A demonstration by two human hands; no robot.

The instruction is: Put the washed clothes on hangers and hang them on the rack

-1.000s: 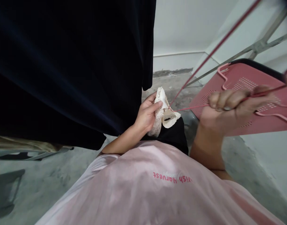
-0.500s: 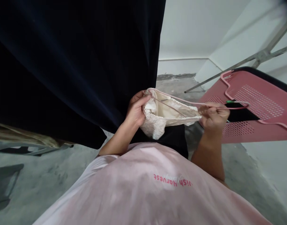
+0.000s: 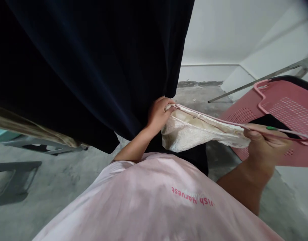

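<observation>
White lace underwear (image 3: 191,137) is stretched between my two hands, its waist opening facing up. A thin pink hanger (image 3: 214,118) runs along its upper edge, with a green tip near the hook end. My left hand (image 3: 159,113) is closed on the left end of the underwear, where the hanger's end also lies. My right hand (image 3: 266,144) grips the hanger towards its hook, at the right end of the fabric. How the cloth is fixed to the hanger there is hidden by the fingers.
Large dark cloth (image 3: 106,67) hangs at the left, close to my left hand. A pink perforated basket (image 3: 294,90) stands at the right, beside a metal stand leg (image 3: 254,82). Grey plastic furniture (image 3: 20,180) is at the lower left on the concrete floor.
My right hand has moved right and slightly down, pulling the underwear longer and flatter along the hanger. My left hand has shifted a little right. The view has shifted slightly.
</observation>
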